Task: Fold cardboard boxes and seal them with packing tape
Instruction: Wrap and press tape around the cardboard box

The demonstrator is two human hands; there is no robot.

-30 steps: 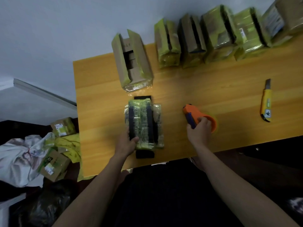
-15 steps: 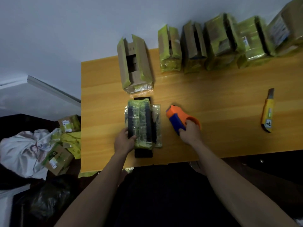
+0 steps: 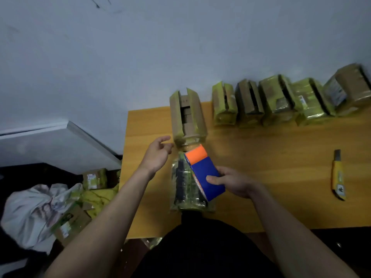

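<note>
Flat taped box [image 3: 187,185], wrapped in yellow-green tape with dark strips along it, lies on the tabletop [image 3: 261,157] at the near edge, in front of the person. Orange-and-blue tape dispenser [image 3: 203,171] is held up over it, tilted, orange end pointing away; whether it touches the box can't be told. Right hand [image 3: 232,182] grips the dispenser's blue body, thumb on the top face, fingers curled round the far side. Left hand [image 3: 157,152] is off the box, raised to its left, fingers loosely spread and holding nothing, reaching towards the open-flap cardboard box [image 3: 187,115] just beyond. That box stands with both flaps up and its inside showing, untaped on top. Step reads as the sealing stage: dispenser in hand, about to start a tape run. Next move probably calls for the left hand to steady a box or catch the tape end, while the right brings the dispenser's mouth down onto cardboard. Row of taped boxes [image 3: 281,103] sits along the wall at the back; some look slit open. Yellow utility knife [image 3: 338,175] lies well apart to the right. Bags and small boxes on the floor at left.
</note>
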